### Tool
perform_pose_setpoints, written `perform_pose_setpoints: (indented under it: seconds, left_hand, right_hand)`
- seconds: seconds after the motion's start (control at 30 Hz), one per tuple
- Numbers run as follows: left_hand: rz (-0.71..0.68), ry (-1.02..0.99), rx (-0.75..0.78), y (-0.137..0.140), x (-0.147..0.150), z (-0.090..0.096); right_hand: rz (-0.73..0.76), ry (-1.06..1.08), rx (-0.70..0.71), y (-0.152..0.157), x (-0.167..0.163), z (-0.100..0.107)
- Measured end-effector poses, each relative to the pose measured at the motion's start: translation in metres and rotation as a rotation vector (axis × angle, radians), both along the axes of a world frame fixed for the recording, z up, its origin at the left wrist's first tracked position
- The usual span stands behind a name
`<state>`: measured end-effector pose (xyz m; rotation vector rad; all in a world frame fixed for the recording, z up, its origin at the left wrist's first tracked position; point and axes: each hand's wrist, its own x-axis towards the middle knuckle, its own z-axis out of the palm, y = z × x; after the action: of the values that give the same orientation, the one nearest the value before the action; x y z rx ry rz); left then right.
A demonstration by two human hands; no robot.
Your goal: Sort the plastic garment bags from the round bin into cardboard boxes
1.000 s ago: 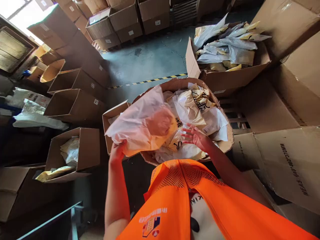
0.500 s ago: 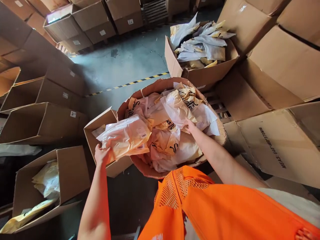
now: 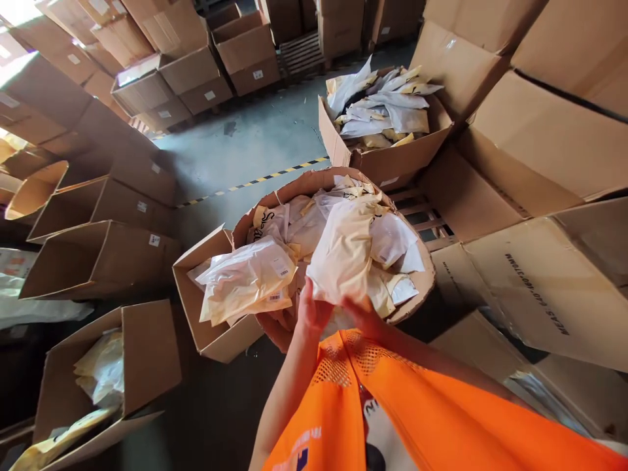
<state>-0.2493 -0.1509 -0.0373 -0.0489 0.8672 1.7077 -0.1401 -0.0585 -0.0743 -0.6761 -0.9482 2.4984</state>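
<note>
A pale, semi-clear plastic bag (image 3: 343, 252) with something soft and yellowish inside is raised over a big rounded cardboard bin (image 3: 432, 261). My left hand (image 3: 314, 311) is closed on its near left corner. At the near right edge my right hand (image 3: 362, 317), a little smeared by motion, grips it too. Similar bags (image 3: 309, 226) with black lettering fill the bin below. To the left, a stack of bagged packs (image 3: 248, 278) with barcode labels lies across the top of a small carton (image 3: 196, 327), apart from both hands.
An open carton (image 3: 387, 163) heaped with bags stands beyond the bin. Large cartons (image 3: 515, 275) line the right side. At the lower left, another carton (image 3: 152, 353) holds a few bags. Striped floor tape (image 3: 255, 181) crosses behind the bin.
My left hand has let go of the bagged packs on the small carton and moved right. The bag my right hand was at in the bin is now lifted closer, between both hands.
</note>
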Motion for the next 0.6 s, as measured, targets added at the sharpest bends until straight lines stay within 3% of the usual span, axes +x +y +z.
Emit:
perform_pose_setpoints:
  seconds: [0.07, 0.13, 0.33, 0.47, 0.6]
  left_hand:
    - [0.138, 0.123, -0.034, 0.004, -0.015, 0.014]
    - [0.135, 0.209, -0.101, -0.006, -0.034, 0.027]
    - [0.091, 0.376, -0.208, -0.056, -0.063, 0.046]
    - [0.179, 0.432, -0.210, -0.071, -0.064, 0.051]
    - [0.260, 0.442, -0.222, -0.083, -0.066, 0.058]
  right_hand:
    - [0.110, 0.031, 0.095, -0.011, 0.020, 0.008]
    - [0.166, 0.075, 0.144, 0.001, 0.037, 0.019]
    - [-0.088, 0.037, 0.008, 0.055, 0.064, 0.071]
    - [-0.196, -0.014, -0.064, 0.041, 0.053, 0.096]
    - [-0.223, 0.017, -0.100, 0.021, 0.051, 0.100]
